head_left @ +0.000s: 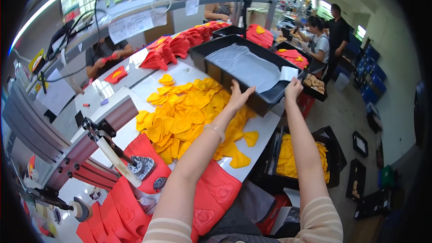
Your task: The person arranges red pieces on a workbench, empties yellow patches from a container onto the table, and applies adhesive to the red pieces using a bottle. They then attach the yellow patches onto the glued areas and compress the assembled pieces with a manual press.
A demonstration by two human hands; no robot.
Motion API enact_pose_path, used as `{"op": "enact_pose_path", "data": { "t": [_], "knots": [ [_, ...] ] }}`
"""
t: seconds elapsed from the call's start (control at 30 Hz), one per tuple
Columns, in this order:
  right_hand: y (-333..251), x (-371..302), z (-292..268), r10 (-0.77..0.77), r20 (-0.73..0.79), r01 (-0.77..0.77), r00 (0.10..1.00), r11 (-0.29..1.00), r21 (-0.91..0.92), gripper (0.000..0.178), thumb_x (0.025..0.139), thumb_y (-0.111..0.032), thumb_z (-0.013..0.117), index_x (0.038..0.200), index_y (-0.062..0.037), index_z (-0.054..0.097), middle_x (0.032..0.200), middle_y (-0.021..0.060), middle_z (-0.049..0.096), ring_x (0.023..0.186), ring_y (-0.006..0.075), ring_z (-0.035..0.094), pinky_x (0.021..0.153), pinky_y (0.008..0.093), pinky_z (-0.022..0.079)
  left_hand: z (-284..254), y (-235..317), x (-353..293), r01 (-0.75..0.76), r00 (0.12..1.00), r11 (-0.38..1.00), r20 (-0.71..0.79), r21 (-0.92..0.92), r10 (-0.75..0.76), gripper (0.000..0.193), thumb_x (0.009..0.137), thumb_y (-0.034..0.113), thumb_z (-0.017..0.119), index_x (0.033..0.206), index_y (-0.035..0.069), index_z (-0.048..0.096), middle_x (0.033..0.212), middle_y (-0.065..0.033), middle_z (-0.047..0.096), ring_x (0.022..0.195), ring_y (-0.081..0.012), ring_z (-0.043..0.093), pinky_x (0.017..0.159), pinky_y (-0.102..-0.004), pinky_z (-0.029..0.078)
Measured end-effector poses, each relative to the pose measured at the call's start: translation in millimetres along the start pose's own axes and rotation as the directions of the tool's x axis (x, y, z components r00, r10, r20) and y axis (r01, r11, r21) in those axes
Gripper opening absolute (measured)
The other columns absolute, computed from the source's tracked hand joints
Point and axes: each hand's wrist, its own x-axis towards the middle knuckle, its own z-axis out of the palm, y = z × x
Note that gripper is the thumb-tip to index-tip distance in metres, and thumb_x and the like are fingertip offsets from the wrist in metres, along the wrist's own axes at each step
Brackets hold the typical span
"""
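Note:
Both my hands hold a black plastic tray [211, 68] with a grey sheet [247, 65] lying inside it. My left hand [240, 95] grips the near long wall, thumb and fingers apart along it. At the right near corner, my right hand [293, 89] is closed on the rim, next to a white card or paper [288, 73]. Under and left of the tray, a heap of yellow fabric-like pieces [180, 123] covers the table. Red pieces with raised shapes [216, 189] lie near my left forearm.
A machine frame with a white roller [118, 162] stands at left. Red pieces in a row [173, 47] lie at the back. A black crate of yellow pieces [292, 157] sits right, below table height. Other people work at the left and far right; more crates stand on the floor.

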Motion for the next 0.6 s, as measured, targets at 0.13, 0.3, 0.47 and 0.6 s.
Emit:
{"op": "enact_pose_path", "data": {
  "t": [0.13,0.3,0.47,0.6],
  "knots": [
    [-33.5,0.8,84.0,0.281,0.116,-0.279,0.953,0.96,-0.035,0.041,0.091,-0.038,0.049,0.089,0.0013,0.062,0.089,0.0253,0.062,0.087,0.0426,0.056,0.079,0.0487,0.043,-39.9,-6.9,17.8,-0.222,0.975,0.975,-0.002,-0.025,0.222,0.088,0.084,0.049,0.058,0.143,-0.003,0.018,0.149,-0.0238,0.017,0.14,-0.0302,0.016,0.113,-0.0337,0.014],
    [40.7,29.4,143.2,0.149,0.092,-0.146,0.985,0.989,-0.037,0.04,0.091,-0.037,0.047,0.087,0.0003,0.06,0.084,0.0243,0.063,0.083,0.0431,0.057,0.073,0.0512,0.041,8.9,-12.9,-116.1,-0.114,0.95,0.948,0.246,-0.296,0.191,0.06,0.087,0.018,0.062,0.138,0.004,0.033,0.14,-0.0144,0.037,0.128,-0.0263,0.039,0.102,-0.0375,0.037],
    [52.2,37.8,183.4,0.201,0.278,-0.201,0.939,0.979,-0.031,0.047,0.092,-0.045,0.043,0.095,0.0001,0.058,0.089,0.0221,0.063,0.086,0.0383,0.06,0.076,0.0446,0.044,-51.8,13.5,-221.4,0.09,0.975,0.947,0.22,-0.309,-0.021,0.046,0.092,0.009,0.054,0.134,0.004,0.039,0.129,-0.0096,0.048,0.12,-0.0169,0.047,0.099,-0.0298,0.039],
    [64.0,60.6,167.9,0.184,0.157,-0.173,0.97,0.982,-0.082,0.047,0.091,-0.041,0.043,0.095,0.0025,0.061,0.098,0.0243,0.063,0.096,0.0407,0.059,0.084,0.0454,0.044,-71.4,12.7,-250.5,0.146,0.986,0.939,0.121,-0.313,-0.113,0.04,0.093,0.008,0.051,0.131,0.002,0.04,0.129,-0.0099,0.049,0.117,-0.0175,0.049,0.099,-0.0301,0.039]
  ]
}}
